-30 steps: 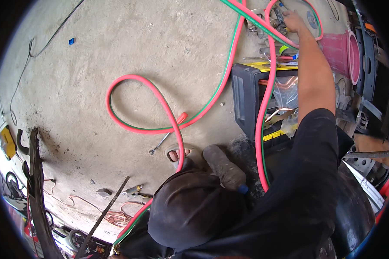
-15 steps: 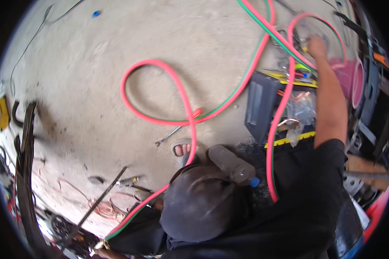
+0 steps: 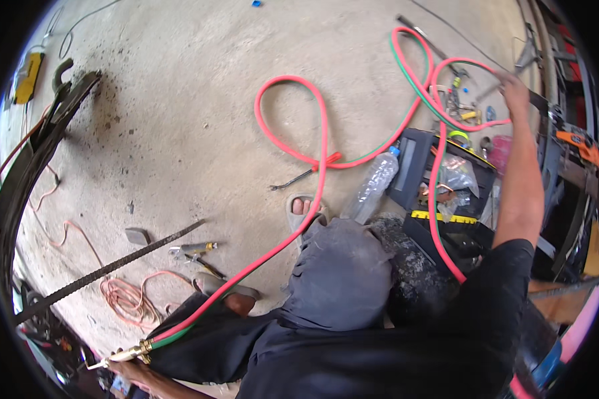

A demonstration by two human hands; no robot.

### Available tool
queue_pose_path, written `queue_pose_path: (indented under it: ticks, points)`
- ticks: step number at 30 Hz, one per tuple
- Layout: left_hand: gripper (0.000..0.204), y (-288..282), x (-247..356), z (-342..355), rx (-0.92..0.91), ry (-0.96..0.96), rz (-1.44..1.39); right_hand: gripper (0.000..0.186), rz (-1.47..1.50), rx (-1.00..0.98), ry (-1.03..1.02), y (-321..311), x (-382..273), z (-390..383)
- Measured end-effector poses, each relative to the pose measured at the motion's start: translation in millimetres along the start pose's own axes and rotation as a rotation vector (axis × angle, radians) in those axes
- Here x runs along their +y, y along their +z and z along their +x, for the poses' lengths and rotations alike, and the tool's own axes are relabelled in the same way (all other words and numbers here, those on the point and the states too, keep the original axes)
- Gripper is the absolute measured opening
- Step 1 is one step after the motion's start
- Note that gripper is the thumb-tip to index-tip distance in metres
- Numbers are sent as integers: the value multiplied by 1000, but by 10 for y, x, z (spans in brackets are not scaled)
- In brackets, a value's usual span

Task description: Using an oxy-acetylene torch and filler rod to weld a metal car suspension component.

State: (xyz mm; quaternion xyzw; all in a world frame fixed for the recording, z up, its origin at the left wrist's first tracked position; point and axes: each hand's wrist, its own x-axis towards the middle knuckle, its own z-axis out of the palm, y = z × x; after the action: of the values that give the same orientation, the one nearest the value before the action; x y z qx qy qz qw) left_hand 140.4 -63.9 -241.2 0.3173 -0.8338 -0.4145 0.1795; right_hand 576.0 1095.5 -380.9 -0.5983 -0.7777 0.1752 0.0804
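Observation:
At the lower left my left hand [image 3: 128, 370] is wrapped round a brass gas torch [image 3: 140, 348]. From the torch a twin red and green hose [image 3: 273, 249] crosses my leg, loops over the floor and runs past a toolbox. My right arm stretches to the far right. There my right hand [image 3: 512, 95] is closed beside a hose loop, with a blurred grey thing at its fingers that I cannot make out. Below it the dark open toolbox [image 3: 406, 166] holds plastic bags and copper-coloured pieces. Several loose hand tools, one yellow-handled [image 3: 471, 115], lie behind the box.
A clear plastic bottle [image 3: 374, 183] with a blue cap lies by the toolbox. A ribbed steel bar [image 3: 113, 266], coiled pinkish cord [image 3: 128, 297] and a dark curved metal piece [image 3: 30, 176] occupy the left. A grey cap [image 3: 339, 276] hides the floor below it.
My right hand has moved right and slightly nearer, away from the loose tools. The view has shifted, showing more of the torch in my left hand.

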Motion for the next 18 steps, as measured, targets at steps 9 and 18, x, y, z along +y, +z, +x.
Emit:
queue_pose_path:
  ticks: [9,18]
  points:
    - [59,-47,-239,181,-150,-66,-326,41,745,-114,-320,665,-2883,-1497]
    - [57,-375,-265,130,-335,23,-382,34,705,-792,-182,2928,-3558,-4304]
